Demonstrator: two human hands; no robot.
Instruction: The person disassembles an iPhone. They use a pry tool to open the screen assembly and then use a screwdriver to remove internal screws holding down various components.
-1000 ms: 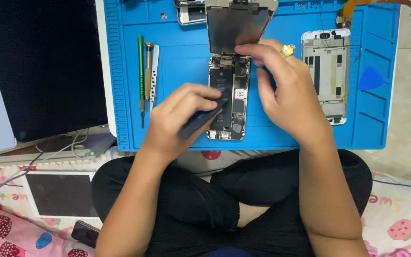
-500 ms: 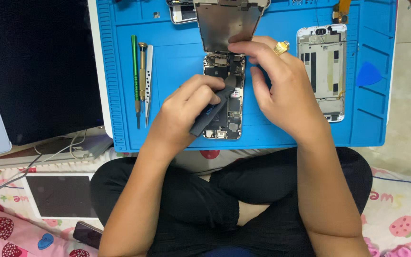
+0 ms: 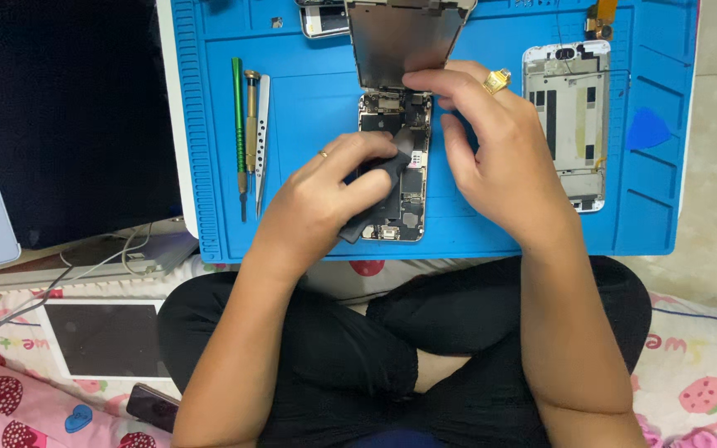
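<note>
Slightly advanced, the left hand (image 3: 321, 199) pinches a dark pry tool (image 3: 375, 199) mid-frame over the opened phone (image 3: 400, 166); the right hand (image 3: 491, 158) pinches the lifted screen (image 3: 400, 41); gentle prying seems best.

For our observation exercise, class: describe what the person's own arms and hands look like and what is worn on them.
Both forearms are bare, no sleeves or gloves. The left hand wears a thin gold band; the right hand wears a chunky gold ring with a raised top. No watch or bracelet shows.

A home phone-repair spot: blue repair mat (image 3: 309, 108) beside strawberry-print bedding (image 3: 10, 415).
</note>
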